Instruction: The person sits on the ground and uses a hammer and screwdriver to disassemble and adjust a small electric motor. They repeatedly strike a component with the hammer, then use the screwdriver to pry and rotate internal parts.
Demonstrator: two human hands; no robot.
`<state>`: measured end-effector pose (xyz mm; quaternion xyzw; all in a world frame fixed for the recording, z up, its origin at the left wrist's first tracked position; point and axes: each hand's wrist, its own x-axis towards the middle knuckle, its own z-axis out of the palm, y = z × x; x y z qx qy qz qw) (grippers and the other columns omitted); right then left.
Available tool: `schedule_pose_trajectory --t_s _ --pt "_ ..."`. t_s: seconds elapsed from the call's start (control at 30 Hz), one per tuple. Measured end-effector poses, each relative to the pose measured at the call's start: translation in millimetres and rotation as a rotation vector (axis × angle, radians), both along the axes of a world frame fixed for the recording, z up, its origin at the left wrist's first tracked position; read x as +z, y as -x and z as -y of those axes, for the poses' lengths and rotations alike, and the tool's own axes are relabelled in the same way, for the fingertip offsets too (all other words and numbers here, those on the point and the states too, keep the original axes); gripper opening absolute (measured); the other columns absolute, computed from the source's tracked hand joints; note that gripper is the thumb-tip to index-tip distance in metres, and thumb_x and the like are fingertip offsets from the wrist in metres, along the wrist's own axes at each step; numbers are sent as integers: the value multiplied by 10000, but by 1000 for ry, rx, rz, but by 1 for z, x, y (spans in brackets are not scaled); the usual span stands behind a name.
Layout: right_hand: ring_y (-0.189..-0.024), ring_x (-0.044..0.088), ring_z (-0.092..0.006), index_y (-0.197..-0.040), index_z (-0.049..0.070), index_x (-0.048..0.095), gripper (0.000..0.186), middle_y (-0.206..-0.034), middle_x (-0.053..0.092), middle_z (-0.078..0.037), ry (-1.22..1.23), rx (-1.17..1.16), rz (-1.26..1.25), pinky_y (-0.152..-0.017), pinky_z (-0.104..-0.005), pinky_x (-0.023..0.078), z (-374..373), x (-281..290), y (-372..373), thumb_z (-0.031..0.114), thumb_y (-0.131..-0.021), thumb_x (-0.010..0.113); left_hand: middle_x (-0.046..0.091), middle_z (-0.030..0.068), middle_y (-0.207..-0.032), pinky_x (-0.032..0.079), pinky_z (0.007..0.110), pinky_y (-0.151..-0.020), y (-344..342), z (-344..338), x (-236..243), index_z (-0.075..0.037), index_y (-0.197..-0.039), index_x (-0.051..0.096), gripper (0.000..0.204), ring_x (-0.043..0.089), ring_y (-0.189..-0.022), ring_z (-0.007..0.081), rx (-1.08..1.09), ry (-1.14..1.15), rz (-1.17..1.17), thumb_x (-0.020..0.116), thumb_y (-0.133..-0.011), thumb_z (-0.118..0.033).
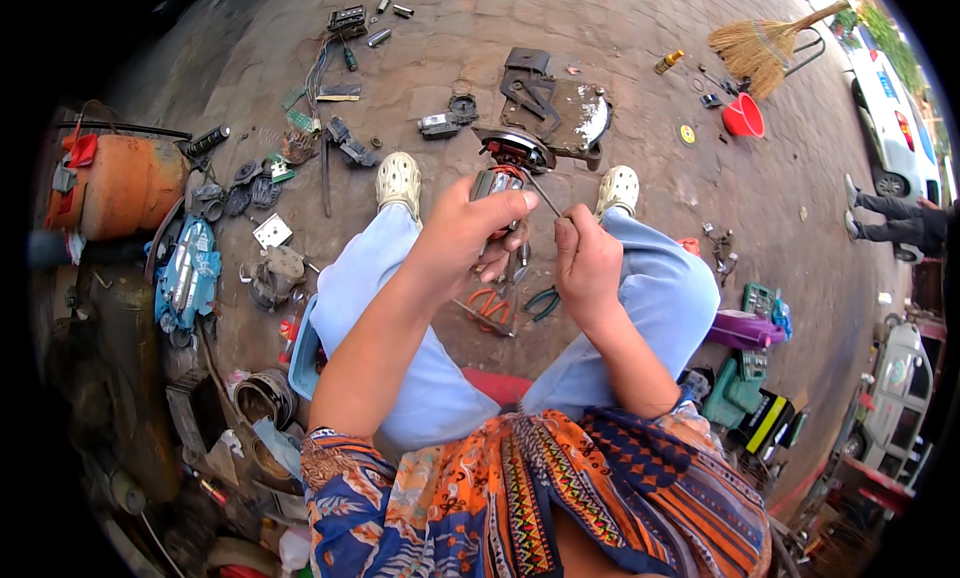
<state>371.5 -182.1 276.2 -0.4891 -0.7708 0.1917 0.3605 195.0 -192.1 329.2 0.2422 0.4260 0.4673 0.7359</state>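
Observation:
My left hand (462, 236) is wrapped round a grey and red motor-like part (505, 178) between my knees. A round dark disc (520, 146) with a shiny rim sits at its far end. From the right, my right hand (588, 261) is closed on a thin metal rod (545, 196), perhaps a screwdriver; its handle is hidden in my fist. The rod's far tip meets the part just under the disc. On the ground below my hands lie orange-handled pliers (488, 310) and green-handled pliers (543, 303).
Ahead stands a low worn metal plate stand (565, 118). Loose motor housings (350, 143) and wires lie to the left, near an orange gas cylinder (130, 186). At right are a red bucket (742, 116), a straw broom (760, 48) and a purple case (742, 328). A person (905, 223) stands farther right.

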Motion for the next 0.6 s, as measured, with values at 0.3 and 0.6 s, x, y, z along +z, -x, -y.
schedule_pose_trajectory --t_s 0.3,0.6 --pt "-532 588 -364 -769 50 507 266 -582 580 -143 -15 72 329 -466 -433 463 -18 43 4 258 -897 611 537 9 -620 312 225 -339 2 -6 -5 -60 -817 564 151 425 -428 54 136 -24 -323 636 -845 -190" --pt "-509 596 -333 -697 50 500 375 -568 583 -130 -236 175 593 -443 -405 466 -45 75 9 355 -889 603 524 10 -585 293 235 -344 4 -16 -23 -69 -774 544 164 355 -371 59 249 -106 -390 634 -830 -195"
